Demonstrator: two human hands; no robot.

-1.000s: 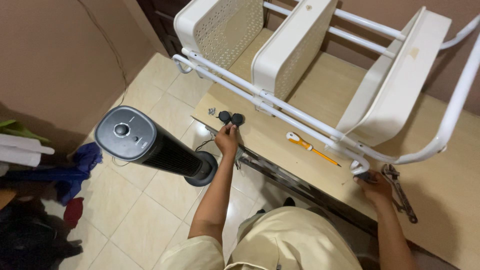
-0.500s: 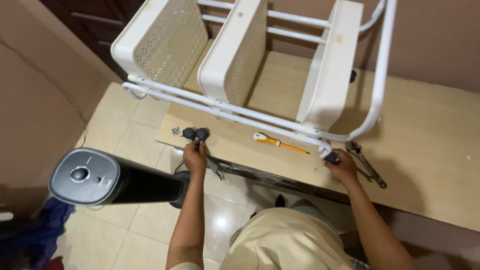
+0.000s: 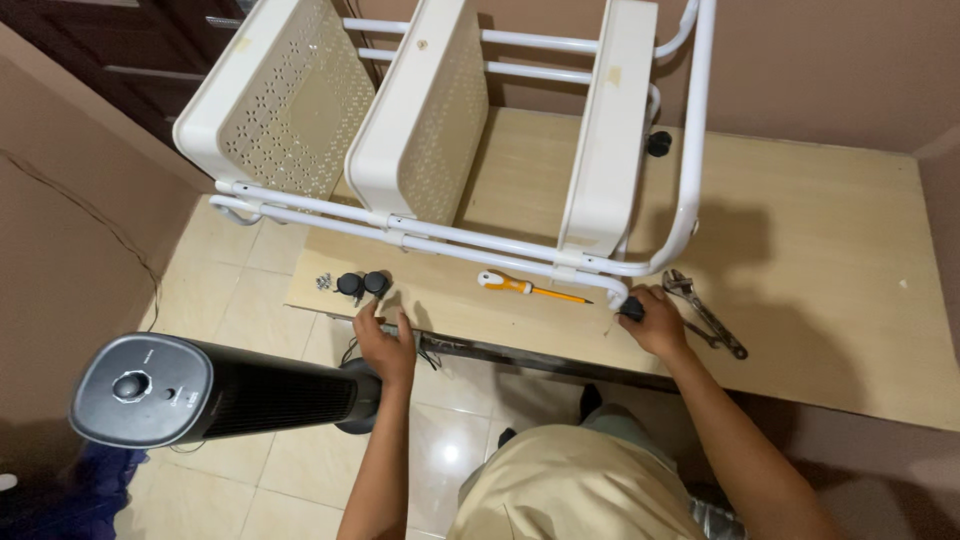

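Cart (image 3: 600,150), white, three-tier, lies on its side on the wooden tabletop (image 3: 820,260), biggest thing here; its upper end is cut off by the frame's top edge. Three perforated baskets (image 3: 290,110) face me edge-on, and what I can see of their insides shows nothing in them, though the far parts are hidden by their own walls. Tower fan (image 3: 200,390), black, stands on the tiled floor at my left below the table edge, base partly behind my left forearm. Blue cloth at bottom left corner is mostly cropped, can't make it out.

My right hand (image 3: 655,322) is closed around a small black part at the end of the cart's tube leg (image 3: 625,290); part is nearly all covered by my fingers, probably a caster, can't be sure. My left hand (image 3: 385,335) rests at the table's front edge, fingers loosely curled, tips just short of two black casters (image 3: 362,284); can't tell if it pinches anything.

Adjustable wrench (image 3: 705,312) lies just right of my right hand. Orange-handled screwdriver (image 3: 530,289) lies between my hands under the cart rail. Another black caster (image 3: 659,143) sits behind the cart, half hidden. Tiny screws (image 3: 322,281) lie left of the casters, too small to count.
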